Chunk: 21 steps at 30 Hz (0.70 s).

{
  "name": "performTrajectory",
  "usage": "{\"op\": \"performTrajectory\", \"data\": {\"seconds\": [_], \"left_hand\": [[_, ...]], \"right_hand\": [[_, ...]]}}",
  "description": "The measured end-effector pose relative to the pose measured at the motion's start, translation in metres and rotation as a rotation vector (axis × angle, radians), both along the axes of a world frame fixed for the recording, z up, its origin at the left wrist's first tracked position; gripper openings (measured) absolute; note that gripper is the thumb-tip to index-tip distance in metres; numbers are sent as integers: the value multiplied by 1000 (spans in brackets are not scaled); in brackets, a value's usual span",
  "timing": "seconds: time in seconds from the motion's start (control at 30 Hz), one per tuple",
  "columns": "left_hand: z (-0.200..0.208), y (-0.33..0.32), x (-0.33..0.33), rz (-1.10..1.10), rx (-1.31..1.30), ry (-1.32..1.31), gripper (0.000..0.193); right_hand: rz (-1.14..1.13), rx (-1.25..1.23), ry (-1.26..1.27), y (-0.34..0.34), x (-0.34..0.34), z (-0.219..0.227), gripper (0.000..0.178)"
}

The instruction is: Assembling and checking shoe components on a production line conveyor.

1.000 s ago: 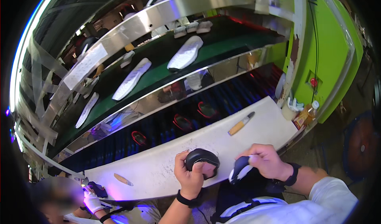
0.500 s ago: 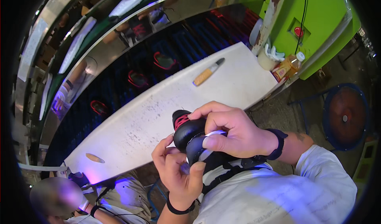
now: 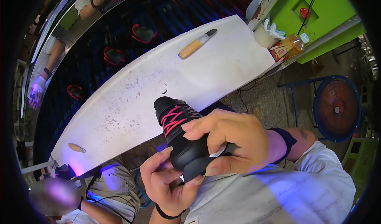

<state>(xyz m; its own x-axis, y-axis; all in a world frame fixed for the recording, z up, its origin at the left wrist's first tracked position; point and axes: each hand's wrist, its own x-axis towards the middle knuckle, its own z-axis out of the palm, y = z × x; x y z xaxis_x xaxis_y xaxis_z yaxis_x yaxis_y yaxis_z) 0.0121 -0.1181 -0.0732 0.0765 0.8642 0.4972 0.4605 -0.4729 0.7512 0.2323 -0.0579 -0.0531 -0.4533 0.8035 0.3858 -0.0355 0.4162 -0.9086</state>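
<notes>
At the far left, well away from the fingers, a co-worker [image 3: 55, 194] sits low beside the tabletop [image 3: 131, 101], near a violet glow. A small tan piece [image 3: 76, 148] lies on the tabletop's left end.

The left hand [image 3: 166, 182] cups the shoe [image 3: 180, 138] from below, its fingers [image 3: 158, 160] curled round the heel end and grasping it. The shoe is black with pink laces, held in the air just off the tabletop's near edge, toe pointing away. The right hand [image 3: 234, 144] clamps over the shoe's right side; its fingers [image 3: 198, 125] rest by the laces and the thumb presses lower down, apparently pinching something white against the shoe, though what it is cannot be told.

This looks like a close check or finishing touch at the heel. A next move would call for a steady left-hand grip while the right works with small, precise pressure.

Beyond the fingers lies a brush [image 3: 196, 44]; far right stand a bottle [image 3: 289, 46] and a fan [image 3: 336, 108].
</notes>
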Motion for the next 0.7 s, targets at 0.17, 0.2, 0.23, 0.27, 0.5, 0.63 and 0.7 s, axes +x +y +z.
{"op": "performTrajectory", "data": {"seconds": [0.17,0.2,0.23,0.27,0.5,0.63,0.7], "left_hand": [[4,-2,-2,-20,-11,48,44],[4,-2,-2,-27,-15,49,44],[4,-2,-1,-34,-19,48,44],[3,-1,0,-30,-21,46,44],[6,13,8,-102,-39,80,46],[12,32,16,-159,-13,144,43],[12,40,24,-158,35,162,40]], "right_hand": [[40,-6,-30,0,4,0,34],[37,-3,-25,0,4,-2,34],[33,1,-6,0,4,-4,34],[24,-8,19,0,3,-6,34],[-54,10,4,10,14,3,36],[-30,67,-375,24,31,25,56],[1,15,-319,31,30,24,69]]}}
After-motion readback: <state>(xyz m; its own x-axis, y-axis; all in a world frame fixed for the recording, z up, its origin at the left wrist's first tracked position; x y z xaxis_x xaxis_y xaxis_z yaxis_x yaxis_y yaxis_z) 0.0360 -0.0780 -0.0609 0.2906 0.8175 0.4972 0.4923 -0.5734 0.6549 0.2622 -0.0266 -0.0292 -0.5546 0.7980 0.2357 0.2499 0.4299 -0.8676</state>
